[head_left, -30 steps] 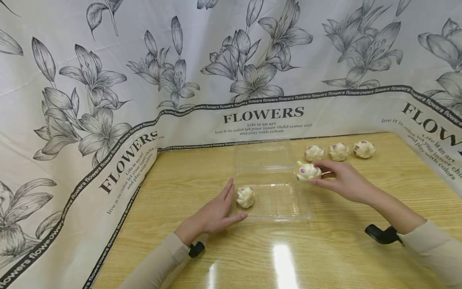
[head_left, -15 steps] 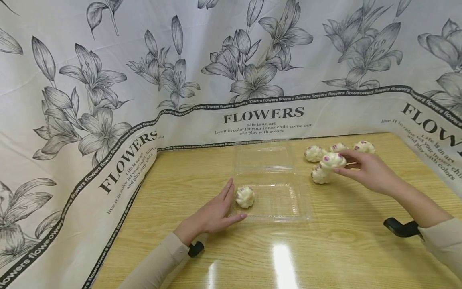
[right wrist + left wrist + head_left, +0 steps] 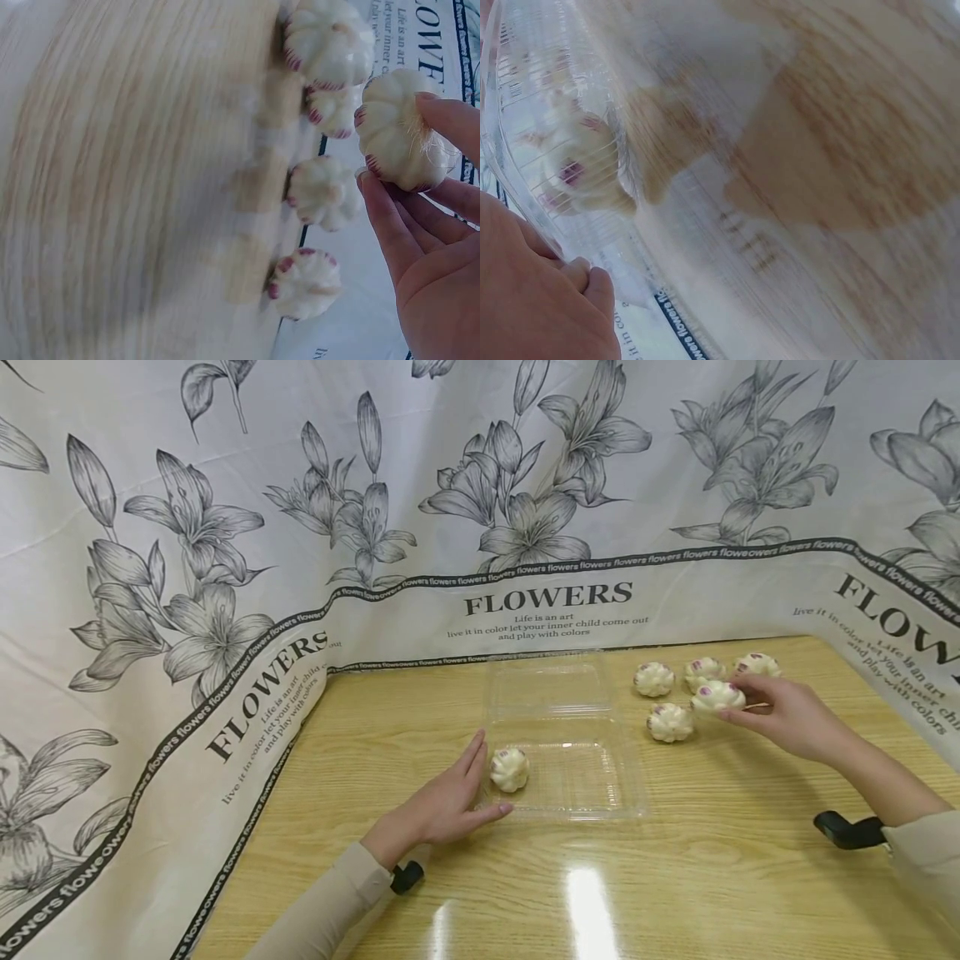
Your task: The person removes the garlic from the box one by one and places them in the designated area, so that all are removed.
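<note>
In the head view my right hand (image 3: pixel 795 714) pinches a garlic bulb (image 3: pixel 717 697) between thumb and fingers. It is above the table, in front of the back bulbs; the right wrist view shows the held bulb's root hairs (image 3: pixel 426 139) under the thumb. One garlic bulb (image 3: pixel 670 724) lies left of it on the table. My left hand (image 3: pixel 446 802) rests against the left side of an open clear plastic clamshell box (image 3: pixel 577 814), thumb along its front edge. Inside the box, at the left, sits another garlic bulb (image 3: pixel 509 769), seen through the ribbed plastic wall (image 3: pixel 600 232).
Along the table's back right lies a row of garlic bulbs: one at the left (image 3: pixel 654 679), a middle bulb (image 3: pixel 703 672) and a partly hidden right bulb (image 3: pixel 756 665). The box lid (image 3: pixel 547 685) lies folded back toward the flower-printed cloth (image 3: pixel 547 610).
My right hand has carried its garlic bulb rightward, away from the box's right edge. The front bulb on the table, out of sight at first, now shows whole. The left hand has stayed put.
</note>
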`<action>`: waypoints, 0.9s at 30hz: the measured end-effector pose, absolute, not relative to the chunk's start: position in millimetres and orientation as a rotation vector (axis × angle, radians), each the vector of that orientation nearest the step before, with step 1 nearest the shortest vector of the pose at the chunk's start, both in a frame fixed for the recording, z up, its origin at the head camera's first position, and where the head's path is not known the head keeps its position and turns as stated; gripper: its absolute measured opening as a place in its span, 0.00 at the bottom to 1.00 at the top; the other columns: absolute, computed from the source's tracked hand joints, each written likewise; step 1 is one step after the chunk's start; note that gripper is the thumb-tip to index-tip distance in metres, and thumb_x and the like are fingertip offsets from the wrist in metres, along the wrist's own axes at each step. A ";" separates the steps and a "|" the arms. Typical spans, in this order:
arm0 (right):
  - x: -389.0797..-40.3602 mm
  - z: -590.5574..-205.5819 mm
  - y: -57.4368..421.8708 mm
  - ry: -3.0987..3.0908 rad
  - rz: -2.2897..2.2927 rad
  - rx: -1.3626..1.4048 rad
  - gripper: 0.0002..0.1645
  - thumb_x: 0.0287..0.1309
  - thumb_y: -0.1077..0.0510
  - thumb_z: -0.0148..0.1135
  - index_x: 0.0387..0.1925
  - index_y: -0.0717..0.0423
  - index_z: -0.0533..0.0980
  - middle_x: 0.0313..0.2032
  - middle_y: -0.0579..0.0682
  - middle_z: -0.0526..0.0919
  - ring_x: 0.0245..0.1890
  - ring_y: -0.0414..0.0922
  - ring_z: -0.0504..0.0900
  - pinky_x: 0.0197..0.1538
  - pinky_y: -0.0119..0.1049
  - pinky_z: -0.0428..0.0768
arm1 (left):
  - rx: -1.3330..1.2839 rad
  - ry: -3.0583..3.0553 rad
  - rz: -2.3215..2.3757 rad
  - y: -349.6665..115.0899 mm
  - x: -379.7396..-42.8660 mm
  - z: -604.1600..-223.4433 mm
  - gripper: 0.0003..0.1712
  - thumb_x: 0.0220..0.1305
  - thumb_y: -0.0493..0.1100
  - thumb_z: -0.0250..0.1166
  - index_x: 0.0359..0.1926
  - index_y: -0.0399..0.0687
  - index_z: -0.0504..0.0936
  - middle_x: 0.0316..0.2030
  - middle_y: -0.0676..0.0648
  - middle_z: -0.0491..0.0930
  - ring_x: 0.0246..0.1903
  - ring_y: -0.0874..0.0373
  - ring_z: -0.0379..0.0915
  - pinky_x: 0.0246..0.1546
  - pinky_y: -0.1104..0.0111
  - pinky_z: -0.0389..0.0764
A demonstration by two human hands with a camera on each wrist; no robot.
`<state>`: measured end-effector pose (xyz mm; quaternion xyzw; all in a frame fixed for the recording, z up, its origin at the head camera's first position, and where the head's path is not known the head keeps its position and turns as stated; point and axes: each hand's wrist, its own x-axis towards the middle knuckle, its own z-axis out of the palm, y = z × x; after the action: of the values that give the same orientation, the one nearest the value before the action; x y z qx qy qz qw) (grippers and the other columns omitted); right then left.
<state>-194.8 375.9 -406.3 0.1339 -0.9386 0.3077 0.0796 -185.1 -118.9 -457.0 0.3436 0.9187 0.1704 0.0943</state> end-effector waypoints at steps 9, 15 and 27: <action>-196.9 -420.7 390.6 -2.822 0.878 0.401 0.31 0.63 0.60 0.71 0.57 0.80 0.73 0.51 0.78 0.79 0.48 0.72 0.81 0.41 0.30 0.87 | 1.016 2.723 0.514 -119.1 -184.3 -458.4 0.58 0.74 0.70 0.51 0.80 0.39 0.30 0.80 0.47 0.18 0.78 0.42 0.46 0.75 0.56 0.61; -199.2 -426.3 395.6 -2.866 0.849 0.387 0.32 0.65 0.58 0.70 0.58 0.81 0.72 0.50 0.79 0.79 0.48 0.73 0.80 0.43 0.51 0.87 | 1.016 2.726 0.510 -119.2 -184.3 -458.8 0.58 0.74 0.70 0.51 0.80 0.39 0.30 0.80 0.46 0.19 0.78 0.42 0.46 0.75 0.56 0.60; -208.1 -437.3 405.3 -3.032 0.809 0.317 0.40 0.68 0.57 0.65 0.63 0.88 0.62 0.53 0.85 0.74 0.52 0.77 0.77 0.52 0.66 0.80 | 1.019 2.730 0.501 -119.0 -185.5 -459.3 0.58 0.74 0.70 0.51 0.80 0.40 0.29 0.80 0.47 0.18 0.78 0.43 0.45 0.75 0.56 0.61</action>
<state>-208.1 405.3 -437.3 0.1005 -0.9613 0.2565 -0.0065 -185.5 -119.0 -459.3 0.3433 0.9193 0.1686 0.0924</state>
